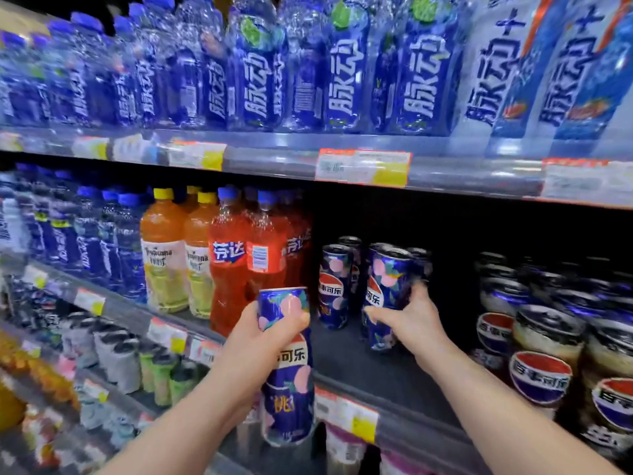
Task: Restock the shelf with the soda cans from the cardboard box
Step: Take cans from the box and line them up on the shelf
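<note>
The left hand (260, 341) wraps its fingers round a tall blue peach Pepsi can (289, 389), held upright in front of the shelf (376, 368) edge. The right hand (407, 320) grips a second peach can (387, 282), slightly tilted, with its base at the shelf surface. This can is just right of a standing matching can (334, 289), near the red Fanta bottles (229, 265).
</note>
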Demonstrator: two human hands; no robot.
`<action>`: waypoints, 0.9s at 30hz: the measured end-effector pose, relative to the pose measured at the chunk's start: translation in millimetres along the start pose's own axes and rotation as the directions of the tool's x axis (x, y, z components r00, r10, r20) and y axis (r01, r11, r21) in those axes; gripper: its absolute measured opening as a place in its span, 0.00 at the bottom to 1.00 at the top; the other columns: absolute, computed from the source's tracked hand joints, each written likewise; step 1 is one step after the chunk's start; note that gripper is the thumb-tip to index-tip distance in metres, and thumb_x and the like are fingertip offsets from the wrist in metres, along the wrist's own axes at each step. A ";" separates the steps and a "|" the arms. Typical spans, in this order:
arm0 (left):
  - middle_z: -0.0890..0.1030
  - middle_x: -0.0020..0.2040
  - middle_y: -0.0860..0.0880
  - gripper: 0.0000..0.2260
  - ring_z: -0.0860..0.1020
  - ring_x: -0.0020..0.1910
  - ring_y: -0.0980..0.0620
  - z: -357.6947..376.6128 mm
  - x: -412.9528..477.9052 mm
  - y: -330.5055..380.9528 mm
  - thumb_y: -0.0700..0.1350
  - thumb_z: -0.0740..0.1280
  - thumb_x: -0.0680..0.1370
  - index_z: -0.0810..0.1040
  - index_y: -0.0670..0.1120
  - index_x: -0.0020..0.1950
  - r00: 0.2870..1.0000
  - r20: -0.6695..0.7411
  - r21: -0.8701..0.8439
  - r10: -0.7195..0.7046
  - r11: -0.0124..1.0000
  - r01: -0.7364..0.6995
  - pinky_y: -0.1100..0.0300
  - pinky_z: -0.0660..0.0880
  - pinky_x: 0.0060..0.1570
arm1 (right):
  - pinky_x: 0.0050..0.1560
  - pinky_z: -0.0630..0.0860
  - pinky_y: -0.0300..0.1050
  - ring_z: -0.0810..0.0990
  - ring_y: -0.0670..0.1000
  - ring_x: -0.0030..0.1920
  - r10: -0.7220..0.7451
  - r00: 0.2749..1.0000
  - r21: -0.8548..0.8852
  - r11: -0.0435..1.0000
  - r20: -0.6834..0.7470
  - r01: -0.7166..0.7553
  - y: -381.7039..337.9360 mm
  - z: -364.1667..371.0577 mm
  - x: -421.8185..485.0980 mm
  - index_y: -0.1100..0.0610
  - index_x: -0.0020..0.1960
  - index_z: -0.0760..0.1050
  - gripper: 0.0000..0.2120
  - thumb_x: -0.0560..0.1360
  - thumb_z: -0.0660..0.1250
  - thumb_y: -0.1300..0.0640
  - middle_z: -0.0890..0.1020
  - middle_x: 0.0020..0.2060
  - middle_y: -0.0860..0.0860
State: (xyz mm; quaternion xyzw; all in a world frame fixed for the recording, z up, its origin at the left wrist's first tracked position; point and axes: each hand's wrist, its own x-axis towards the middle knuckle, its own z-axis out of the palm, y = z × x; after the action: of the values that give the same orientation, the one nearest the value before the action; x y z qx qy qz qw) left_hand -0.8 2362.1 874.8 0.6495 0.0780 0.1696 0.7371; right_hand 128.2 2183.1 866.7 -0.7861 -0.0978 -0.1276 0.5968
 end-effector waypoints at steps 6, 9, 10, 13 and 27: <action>0.85 0.47 0.52 0.14 0.84 0.43 0.54 -1.7 41.1 0.4 0.48 0.72 0.70 0.73 0.55 0.54 0.992 0.125 0.008 0.003 1.000 -0.004 0.59 0.76 0.40 | 0.42 0.76 0.41 0.78 0.50 0.47 0.059 0.998 -0.013 0.998 -0.022 -0.060 17.4 20.5 27.6 0.57 0.66 0.64 0.37 0.62 0.77 0.67 0.79 0.56 0.54; 0.84 0.47 0.51 0.15 0.83 0.46 0.52 -2.7 54.9 1.9 0.48 0.74 0.69 0.74 0.54 0.53 0.978 0.205 0.035 -0.030 0.999 0.023 0.59 0.77 0.41 | 0.54 0.75 0.45 0.77 0.52 0.54 0.078 0.997 -0.063 0.995 -0.018 -0.079 19.9 27.2 28.8 0.57 0.67 0.64 0.38 0.62 0.77 0.67 0.76 0.58 0.54; 0.85 0.47 0.50 0.15 0.83 0.46 0.51 -3.5 58.9 3.5 0.47 0.74 0.69 0.74 0.53 0.53 0.973 0.227 0.038 -0.039 0.999 0.031 0.58 0.77 0.42 | 0.59 0.74 0.46 0.76 0.52 0.56 0.080 0.996 -0.093 0.992 -0.026 -0.082 19.1 28.9 29.0 0.56 0.67 0.65 0.38 0.61 0.77 0.66 0.75 0.59 0.54; 0.85 0.46 0.50 0.13 0.84 0.44 0.51 -6.5 71.4 1.9 0.45 0.72 0.70 0.74 0.53 0.52 0.960 0.277 0.029 -0.049 0.999 0.043 0.59 0.77 0.40 | 0.62 0.71 0.45 0.75 0.52 0.59 0.078 0.995 -0.158 0.984 -0.061 -0.087 16.9 31.1 26.6 0.55 0.68 0.64 0.38 0.62 0.77 0.64 0.75 0.60 0.53; 0.86 0.44 0.52 0.15 0.84 0.39 0.56 4.5 93.0 -2.3 0.47 0.73 0.69 0.75 0.55 0.53 0.894 0.447 -0.033 -0.038 0.998 0.059 0.60 0.76 0.39 | 0.58 0.77 0.55 0.80 0.54 0.54 0.210 0.973 -0.149 0.963 -0.096 -0.223 30.3 36.4 25.2 0.54 0.60 0.70 0.32 0.59 0.77 0.55 0.79 0.56 0.56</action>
State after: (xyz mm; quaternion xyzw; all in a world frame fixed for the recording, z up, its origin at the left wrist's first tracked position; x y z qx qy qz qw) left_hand 87.6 2390.3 883.0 0.6519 -0.0810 -0.0004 0.7540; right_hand 164.4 2210.0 837.7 -0.8313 0.0230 -0.1001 0.5462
